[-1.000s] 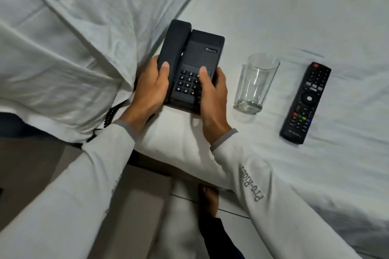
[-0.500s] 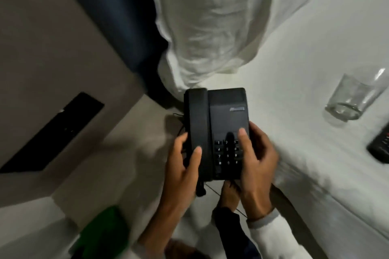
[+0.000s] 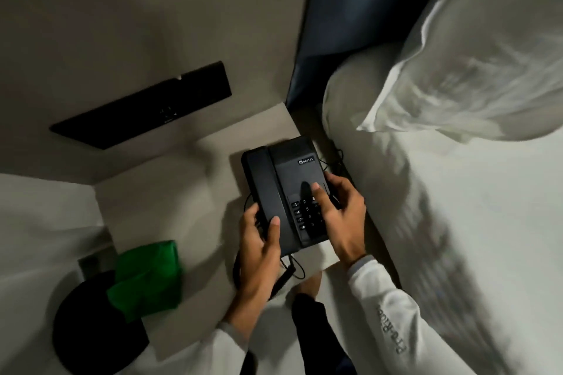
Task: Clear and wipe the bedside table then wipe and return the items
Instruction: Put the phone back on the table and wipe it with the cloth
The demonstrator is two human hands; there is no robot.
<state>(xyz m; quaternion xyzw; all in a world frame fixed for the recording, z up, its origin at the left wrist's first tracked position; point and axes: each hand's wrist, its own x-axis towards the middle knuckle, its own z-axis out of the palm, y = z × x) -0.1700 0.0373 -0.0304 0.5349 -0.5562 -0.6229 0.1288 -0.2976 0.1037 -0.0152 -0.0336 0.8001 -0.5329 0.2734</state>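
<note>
Black plastic corded desk telephone (image 3: 285,189) gripped between left hand (image 3: 260,240) and right hand (image 3: 341,216) over pale bedside table (image 3: 170,192); contact underneath hidden, bedding blurred.

A bedroom, likely a hotel room: a white-sheeted bed (image 3: 457,222) with a white pillow (image 3: 472,70), beside a small pale desk (image 3: 170,192) carrying a black corded telephone (image 3: 286,192).
</note>
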